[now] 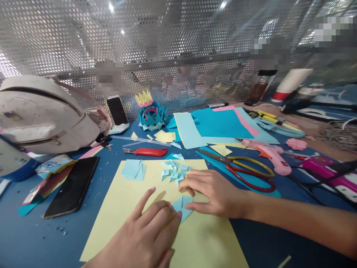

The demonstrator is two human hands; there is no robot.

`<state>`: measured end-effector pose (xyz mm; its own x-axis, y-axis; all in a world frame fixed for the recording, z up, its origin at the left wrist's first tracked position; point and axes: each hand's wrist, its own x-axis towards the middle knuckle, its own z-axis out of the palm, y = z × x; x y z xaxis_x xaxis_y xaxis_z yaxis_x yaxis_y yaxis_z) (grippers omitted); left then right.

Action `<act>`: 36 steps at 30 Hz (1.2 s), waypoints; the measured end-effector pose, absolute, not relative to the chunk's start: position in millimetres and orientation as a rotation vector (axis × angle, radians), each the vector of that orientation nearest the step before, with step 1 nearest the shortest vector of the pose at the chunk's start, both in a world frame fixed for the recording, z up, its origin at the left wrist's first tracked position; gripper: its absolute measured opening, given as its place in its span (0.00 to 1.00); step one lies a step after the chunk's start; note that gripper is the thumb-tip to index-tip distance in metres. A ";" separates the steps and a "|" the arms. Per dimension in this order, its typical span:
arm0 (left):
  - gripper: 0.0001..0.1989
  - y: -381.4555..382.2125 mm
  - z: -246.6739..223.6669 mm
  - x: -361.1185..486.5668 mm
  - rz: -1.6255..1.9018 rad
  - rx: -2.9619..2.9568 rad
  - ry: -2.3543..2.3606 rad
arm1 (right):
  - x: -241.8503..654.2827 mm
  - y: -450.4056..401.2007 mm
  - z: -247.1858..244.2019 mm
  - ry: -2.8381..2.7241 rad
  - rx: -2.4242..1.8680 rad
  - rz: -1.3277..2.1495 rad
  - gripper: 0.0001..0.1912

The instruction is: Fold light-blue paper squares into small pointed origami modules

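A small folded piece of light blue paper (184, 211) lies on a large pale yellow sheet (111, 227), between my hands. My left hand (147, 230) holds its left edge with bent fingers, one finger raised apart. At the right edge, the thumb of my right hand (210, 190) presses on the paper, with the other fingers curled above it. Just beyond my right fingertips is a cluster of small folded light blue pieces (173, 173). Several flat light blue squares (133, 170) are stacked at the sheet's upper left.
A red cutter (150, 152) lies beyond the sheet. To the right are scissors (245, 169) and a pink glue gun (275, 158). A blue paper lotus (152, 115) stands at the back. Left are a black phone (74, 188) and a backpack (44, 115).
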<state>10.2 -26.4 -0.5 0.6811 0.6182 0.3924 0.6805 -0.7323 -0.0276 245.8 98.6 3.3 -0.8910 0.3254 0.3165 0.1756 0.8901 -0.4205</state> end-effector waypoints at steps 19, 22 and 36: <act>0.15 -23.5 -2.9 10.9 -0.635 -2.697 -1.043 | 246.2 94.3 -5.2 -2.666 -0.299 0.530 0.24; 0.17 -21.8 -2.7 9.1 -0.550 -2.726 -0.971 | 246.2 94.0 -3.8 -2.668 -0.318 0.524 0.18; 0.15 -24.1 -9.2 8.9 -0.594 -2.774 -0.847 | 247.6 94.6 -4.9 -2.658 -0.277 0.548 0.16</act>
<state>8.9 -24.1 -9.2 0.7577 0.4957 0.4245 0.5679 -0.8213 -0.0545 247.6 94.6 -4.9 -0.8960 0.2705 0.3521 0.1091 0.9028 -0.4160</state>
